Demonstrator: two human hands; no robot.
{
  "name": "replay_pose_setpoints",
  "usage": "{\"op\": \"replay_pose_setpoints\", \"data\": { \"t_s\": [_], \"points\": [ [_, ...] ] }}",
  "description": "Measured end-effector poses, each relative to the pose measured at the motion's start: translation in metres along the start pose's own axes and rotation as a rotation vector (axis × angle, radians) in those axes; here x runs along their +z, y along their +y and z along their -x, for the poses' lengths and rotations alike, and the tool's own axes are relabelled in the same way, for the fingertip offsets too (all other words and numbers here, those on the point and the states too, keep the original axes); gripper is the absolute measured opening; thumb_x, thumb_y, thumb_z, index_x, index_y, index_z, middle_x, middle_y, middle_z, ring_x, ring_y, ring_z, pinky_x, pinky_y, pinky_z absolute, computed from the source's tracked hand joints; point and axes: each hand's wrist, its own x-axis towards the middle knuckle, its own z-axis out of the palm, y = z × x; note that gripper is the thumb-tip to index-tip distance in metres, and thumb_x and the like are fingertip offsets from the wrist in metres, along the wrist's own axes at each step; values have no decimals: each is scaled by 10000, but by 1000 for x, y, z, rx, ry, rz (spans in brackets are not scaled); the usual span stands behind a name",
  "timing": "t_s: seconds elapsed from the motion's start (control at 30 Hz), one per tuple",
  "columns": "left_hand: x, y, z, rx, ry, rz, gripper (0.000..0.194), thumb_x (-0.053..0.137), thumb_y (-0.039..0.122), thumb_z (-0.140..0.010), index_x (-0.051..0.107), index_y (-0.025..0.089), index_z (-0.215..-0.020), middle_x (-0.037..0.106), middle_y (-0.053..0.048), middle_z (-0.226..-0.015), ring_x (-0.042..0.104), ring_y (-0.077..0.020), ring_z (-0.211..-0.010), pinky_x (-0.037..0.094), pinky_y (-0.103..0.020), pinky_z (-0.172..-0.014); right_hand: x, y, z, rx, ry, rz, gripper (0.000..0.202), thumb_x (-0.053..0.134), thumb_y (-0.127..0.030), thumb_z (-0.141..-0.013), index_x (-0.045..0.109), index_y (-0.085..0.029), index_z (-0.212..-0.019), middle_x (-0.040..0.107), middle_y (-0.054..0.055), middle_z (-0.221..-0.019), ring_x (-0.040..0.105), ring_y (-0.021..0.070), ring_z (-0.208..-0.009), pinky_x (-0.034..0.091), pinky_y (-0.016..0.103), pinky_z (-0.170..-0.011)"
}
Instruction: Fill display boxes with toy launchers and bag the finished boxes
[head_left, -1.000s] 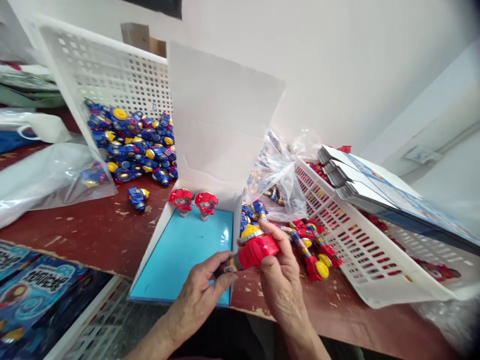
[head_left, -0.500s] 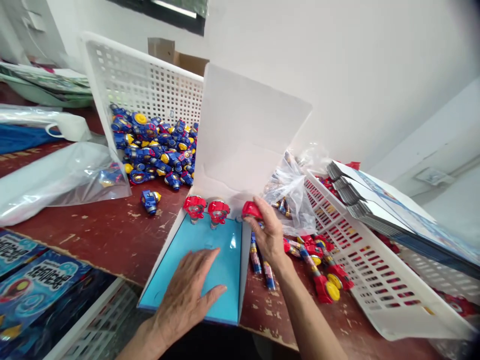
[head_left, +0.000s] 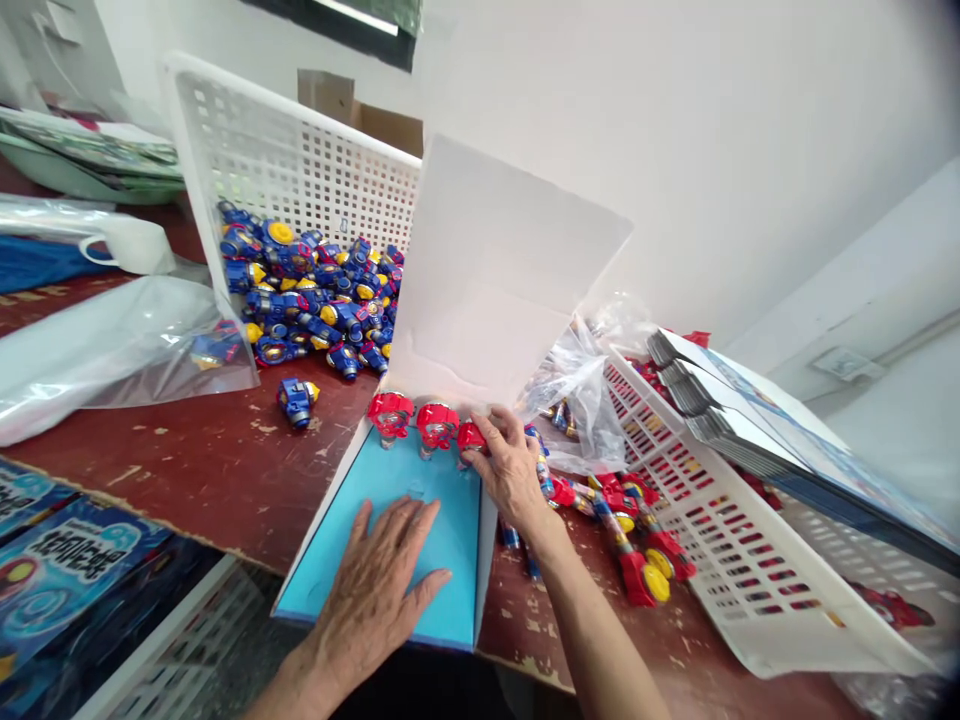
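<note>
An open box with a blue insert point(head_left: 450, 520) lies on the table, its white lid point(head_left: 495, 270) raised behind it. Along the insert's far edge stand a red toy point(head_left: 390, 415) at the left and another red toy point(head_left: 437, 427) in the middle. My right hand point(head_left: 510, 470) has its fingers closed on a third red toy point(head_left: 470, 440) at the far right corner. Flat on the insert, with its fingers spread, rests my left hand point(head_left: 386, 575), holding nothing.
A white basket point(head_left: 300, 140) of blue toys stands back left, with one blue toy point(head_left: 298, 401) before it. At the right are loose red toys point(head_left: 641, 575), a white basket point(head_left: 757, 570) and stacked folded boxes point(head_left: 795, 440). A mug point(head_left: 139, 246) stands far left.
My right hand has moved left with the red toy, from the box's right edge to the insert's corner beside the middle toy. My left hand stays on the insert, its fingers slightly more spread.
</note>
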Motion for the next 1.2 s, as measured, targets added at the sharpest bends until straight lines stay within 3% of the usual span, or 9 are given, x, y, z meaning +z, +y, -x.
{"op": "replay_pose_setpoints", "data": {
  "t_s": [0.13,0.27,0.37,0.5,0.63,0.73,0.93,1.07,1.2],
  "points": [
    [3,-2,2,22,6,-24,544,449,481,-932,383,207,-1398,571,-81,-1326,460,-259,-1259,210,-516,-1083,-2,8,3,51,49,102,491,521,-351,-934,420,-299,-1411,381,110,-1401,450,276,-1224,387,487,-1014],
    [5,-3,2,40,26,-39,507,465,483,-925,436,219,-1357,585,-67,-1306,468,-261,-1247,202,-511,-1082,-29,54,34,170,94,137,501,337,-170,-925,352,-191,-1425,406,134,-1346,402,221,-1280,378,424,-1056],
    [5,-2,1,48,44,-56,478,486,465,-918,471,219,-1327,591,-75,-1292,473,-268,-1239,210,-517,-1075,-48,92,77,257,-7,215,533,400,-77,-772,523,-181,-1280,533,132,-1239,504,258,-1168,425,459,-989],
    [5,0,0,77,38,-89,398,504,448,-909,560,222,-1231,595,-92,-1275,479,-290,-1228,235,-535,-1053,-53,115,118,371,-114,311,579,492,-103,-727,517,-154,-1303,558,168,-1273,463,377,-1203,389,593,-920],
    [4,1,-2,97,31,-115,369,497,422,-914,575,223,-1215,584,-99,-1286,474,-296,-1233,263,-536,-1038,-41,113,114,384,-146,317,530,548,-168,-804,497,-246,-1325,587,106,-1257,463,341,-1200,293,593,-982],
    [2,1,-2,104,32,-131,370,501,425,-913,574,223,-1214,584,-97,-1285,481,-293,-1227,280,-532,-1035,-35,113,101,381,-117,268,419,547,-127,-774,592,-236,-1177,621,105,-1176,532,305,-1076,281,563,-988],
    [3,-1,-1,105,21,-127,376,518,430,-905,566,236,-1223,581,-84,-1291,488,-298,-1229,319,-547,-1022,-43,131,96,447,157,53,282,527,-275,-766,565,-161,-1021,636,144,-1003,561,296,-954,393,506,-910],
    [2,0,-3,62,42,9,360,535,384,-902,552,262,-1240,601,-74,-1261,519,-306,-1200,347,-571,-1016,-63,111,83,550,422,-136,415,460,-491,-853,471,-149,-1088,619,145,-993,583,276,-890,475,479,-814],
    [-8,27,-12,-107,18,495,435,517,373,-914,465,296,-1339,571,-62,-1309,534,-254,-1194,413,-448,-1029,-70,28,74,506,417,-447,371,478,-481,-911,464,-203,-1156,653,71,-1012,648,199,-809,543,372,-770]
  ]
}}
